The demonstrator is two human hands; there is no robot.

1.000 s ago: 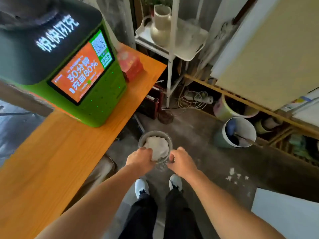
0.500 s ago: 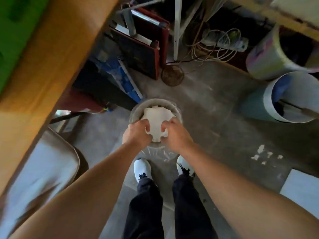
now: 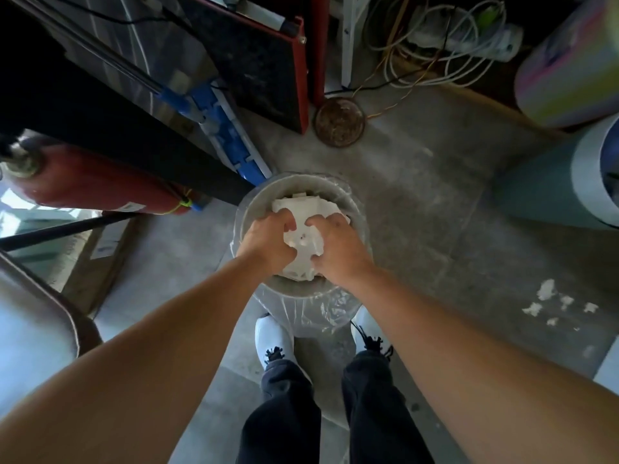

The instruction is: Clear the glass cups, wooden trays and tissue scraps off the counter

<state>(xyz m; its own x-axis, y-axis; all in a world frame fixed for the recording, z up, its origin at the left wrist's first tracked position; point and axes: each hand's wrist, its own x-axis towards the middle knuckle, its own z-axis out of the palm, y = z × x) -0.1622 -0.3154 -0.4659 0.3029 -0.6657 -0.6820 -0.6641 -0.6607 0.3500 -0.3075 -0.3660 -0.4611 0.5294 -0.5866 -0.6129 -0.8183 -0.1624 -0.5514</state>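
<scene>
A round grey waste bin [image 3: 358, 209] with a clear plastic liner stands on the concrete floor between my feet and the counter's underside. A crumpled wad of white tissue scraps [image 3: 303, 239] fills its mouth. My left hand [image 3: 268, 239] presses on the wad's left side and my right hand [image 3: 335, 246] on its right side, fingers curled into the paper. Both hands are inside the bin's rim. No glass cups or wooden trays are in view.
A red gas cylinder [image 3: 90, 182] lies under the counter at left. A blue-and-white folded tool [image 3: 231, 135], a red-framed dark board [image 3: 261, 61], a round rusty lid [image 3: 339, 121] and tangled cables [image 3: 435, 55] lie beyond the bin. A grey bucket [image 3: 569, 182] stands at right, white scraps [image 3: 549, 296] on the floor.
The view has dropped from the counter top to the floor. Both hands went down with the tissue wad into the bin's mouth and now press deeper inside its rim.
</scene>
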